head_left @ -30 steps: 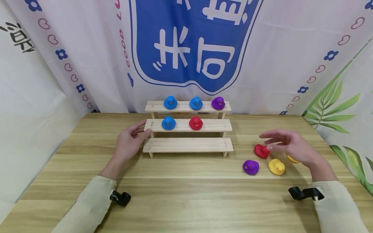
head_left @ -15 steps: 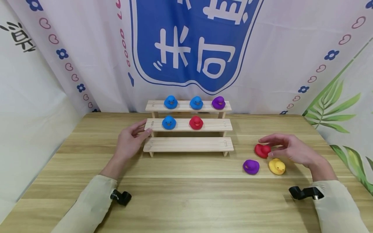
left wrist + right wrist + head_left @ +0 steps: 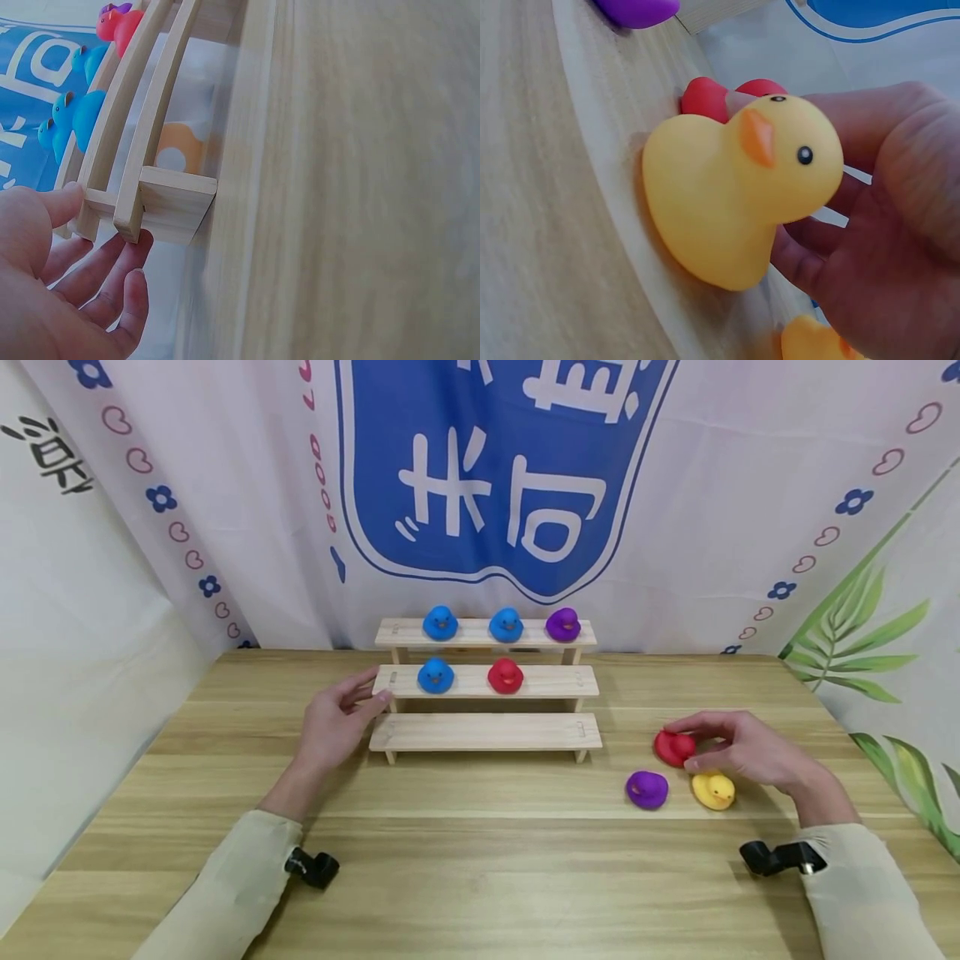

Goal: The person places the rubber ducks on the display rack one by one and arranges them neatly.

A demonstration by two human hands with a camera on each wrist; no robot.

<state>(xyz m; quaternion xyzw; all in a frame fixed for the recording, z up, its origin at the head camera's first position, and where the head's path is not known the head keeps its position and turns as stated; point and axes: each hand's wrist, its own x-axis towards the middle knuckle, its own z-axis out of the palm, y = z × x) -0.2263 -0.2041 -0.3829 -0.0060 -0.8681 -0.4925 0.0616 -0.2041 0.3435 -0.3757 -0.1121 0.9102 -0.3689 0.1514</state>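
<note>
My left hand [image 3: 333, 722] holds the left end of a three-step wooden display rack [image 3: 480, 733], its thumb at the middle board and other fingers by the board ends [image 3: 129, 225]. At the right, my right hand [image 3: 753, 750] pinches a red rubber duck [image 3: 670, 748] on the table between thumb and fingers. In the right wrist view that red duck [image 3: 703, 97] is mostly hidden behind a yellow duck [image 3: 705, 191]. A purple duck [image 3: 647, 790] lies just in front. Another yellow duck [image 3: 808, 341] shows at the bottom of the right wrist view.
On the top step stand two blue ducks [image 3: 440, 623] and a purple one [image 3: 563, 624]. The middle step bears a blue duck [image 3: 436, 676] and a red one [image 3: 506, 676]. A printed curtain [image 3: 262, 527] hangs behind the wooden table [image 3: 480, 860].
My right hand has lowered and moved slightly left, its thumb and fingers closing round the red duck. The farther yellow duck has become hidden in the head view. My left hand stays put.
</note>
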